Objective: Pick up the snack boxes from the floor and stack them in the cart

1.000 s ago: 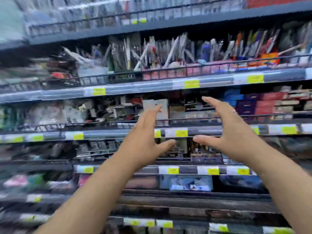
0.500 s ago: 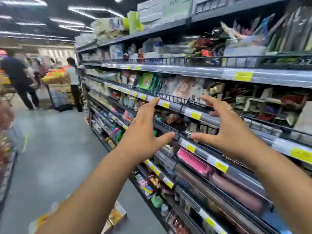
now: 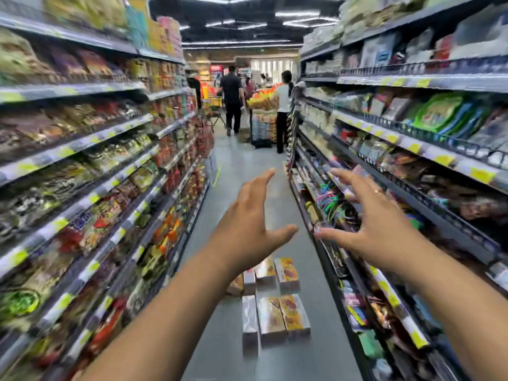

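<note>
Several snack boxes (image 3: 277, 314) with orange and yellow printed tops lie on the grey aisle floor in two rows, the far row (image 3: 286, 272) partly hidden behind my left wrist. My left hand (image 3: 247, 229) and my right hand (image 3: 368, 224) are stretched out in front of me at chest height, well above the boxes. Both have spread, straight fingers and hold nothing; the thumbs point toward each other with a small gap between them. No cart is in view.
Stocked shelves (image 3: 90, 193) line the aisle's left, and shelves (image 3: 412, 149) with yellow price tags line its right. The grey floor (image 3: 247, 166) runs between them. Two people (image 3: 232, 103) stand at the far end beside a product display (image 3: 262, 116).
My view has swung left, from facing the right-hand shelves to looking down the aisle. The snack boxes on the floor have come into sight. Both hands keep the same spread pose.
</note>
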`<state>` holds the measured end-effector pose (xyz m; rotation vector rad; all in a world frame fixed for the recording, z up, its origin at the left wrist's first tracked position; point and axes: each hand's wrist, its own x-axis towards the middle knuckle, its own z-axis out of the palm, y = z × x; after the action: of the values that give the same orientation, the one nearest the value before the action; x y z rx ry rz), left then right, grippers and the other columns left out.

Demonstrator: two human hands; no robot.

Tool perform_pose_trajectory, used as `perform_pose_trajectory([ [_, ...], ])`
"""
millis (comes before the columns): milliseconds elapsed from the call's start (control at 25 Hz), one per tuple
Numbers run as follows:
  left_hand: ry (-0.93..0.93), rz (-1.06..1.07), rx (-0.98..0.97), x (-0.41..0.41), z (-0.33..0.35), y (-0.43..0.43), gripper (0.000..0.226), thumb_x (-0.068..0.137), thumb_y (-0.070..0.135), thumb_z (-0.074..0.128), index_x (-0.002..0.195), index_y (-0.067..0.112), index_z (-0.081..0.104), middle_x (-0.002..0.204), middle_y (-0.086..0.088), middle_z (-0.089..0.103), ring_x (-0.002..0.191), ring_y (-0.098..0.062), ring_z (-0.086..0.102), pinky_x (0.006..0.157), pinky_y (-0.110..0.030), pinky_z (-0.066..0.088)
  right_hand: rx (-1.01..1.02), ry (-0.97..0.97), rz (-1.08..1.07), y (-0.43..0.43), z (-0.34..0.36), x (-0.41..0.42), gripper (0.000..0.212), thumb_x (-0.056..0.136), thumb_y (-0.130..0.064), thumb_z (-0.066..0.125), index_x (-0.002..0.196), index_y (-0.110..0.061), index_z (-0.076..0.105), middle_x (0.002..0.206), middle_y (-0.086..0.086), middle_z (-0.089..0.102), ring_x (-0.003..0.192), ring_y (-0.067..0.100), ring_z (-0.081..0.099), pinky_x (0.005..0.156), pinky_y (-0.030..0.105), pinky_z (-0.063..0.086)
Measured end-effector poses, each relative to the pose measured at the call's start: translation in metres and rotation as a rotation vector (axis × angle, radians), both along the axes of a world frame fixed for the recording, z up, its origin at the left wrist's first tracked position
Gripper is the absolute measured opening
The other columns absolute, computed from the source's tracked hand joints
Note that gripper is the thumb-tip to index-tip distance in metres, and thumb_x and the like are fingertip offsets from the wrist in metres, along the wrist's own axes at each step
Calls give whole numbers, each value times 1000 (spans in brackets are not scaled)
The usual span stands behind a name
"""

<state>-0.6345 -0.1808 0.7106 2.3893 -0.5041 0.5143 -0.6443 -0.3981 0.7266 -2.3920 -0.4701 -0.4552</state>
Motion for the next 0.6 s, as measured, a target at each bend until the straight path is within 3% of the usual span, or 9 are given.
perform_pose_trajectory([
  [240,91,126,-14,84,-34,86,94,81,49,69,149,40,4,156,5,15,139,-21,31,108,-36,33,-1,34,125,87,-27,109,95,68,-45,81,145,-43,24,151,-6,30,136,14,36,109,31,33],
  [400,162,166,-18,160,-59,145,95,80,46,71,150,33,9,156,-1,19,140,-20,27,111,-33,28,13,72,123,146,-53,188,94,70,-40,82,146,-37,26,148,-3,33,134,18,37,108,41,36],
  [600,318,198,0,225,-107,193,96,80,44,72,151,32,9,155,-1,20,140,-20,29,108,-31,29,5,215,119,191,-108,260,94,71,-35,83,146,-34,27,147,1,34,134,19,38,106,32,34],
])
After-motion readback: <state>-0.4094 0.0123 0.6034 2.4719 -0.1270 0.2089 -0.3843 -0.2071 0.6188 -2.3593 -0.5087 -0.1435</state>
